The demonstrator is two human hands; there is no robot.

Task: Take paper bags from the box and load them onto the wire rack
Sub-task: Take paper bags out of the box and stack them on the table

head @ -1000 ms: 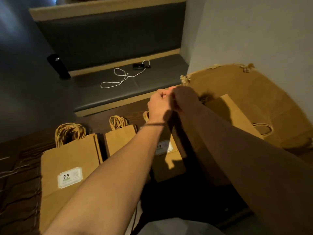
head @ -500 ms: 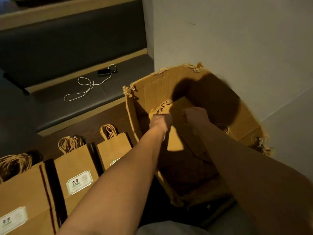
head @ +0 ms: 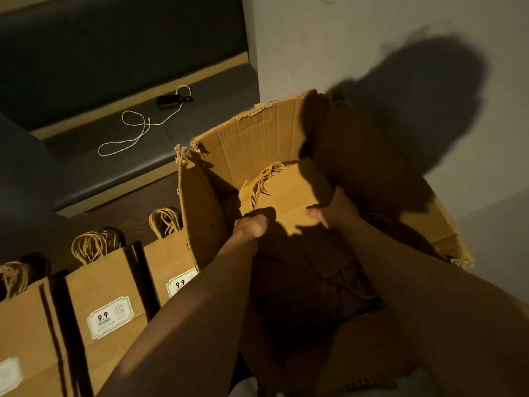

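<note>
Both bare forearms reach forward and down from the bottom of the view into a large, open brown corrugated cardboard box (head: 252, 138) with ragged, torn top edges, which stands against a pale grey wall (head: 357, 38). The left hand (head: 252, 226) is curled closed on the near left edge of a flat stack of brown kraft paper bags (head: 289, 196) inside the box, knuckles up and fingers wrapped under the stack's edge. The right hand (head: 333, 212) grips the stack's near right edge, thumb lying across the top face and pointing left, the other fingers hidden beneath. The stack is tilted, its far end with twisted paper-cord handles (head: 264, 177) raised toward the box's back wall and lit, while its near part lies in the shadow of the arms. Deeper in the box, under the forearms, more dark paper shapes lie in heavy shadow; what they are cannot be told exactly.

Left of the box, a row of standing brown paper bags with twisted cord handles (head: 108, 287) leans side by side, and some carry a pale label printed "9.9" (head: 110, 316). The nearest of these bags touches the box's left wall. Behind them runs a dark grey cushioned bench with a tan wooden edge (head: 120, 173), on which rest a small black device (head: 167, 101) and a looped white cable (head: 137, 133) joined to it.
</note>
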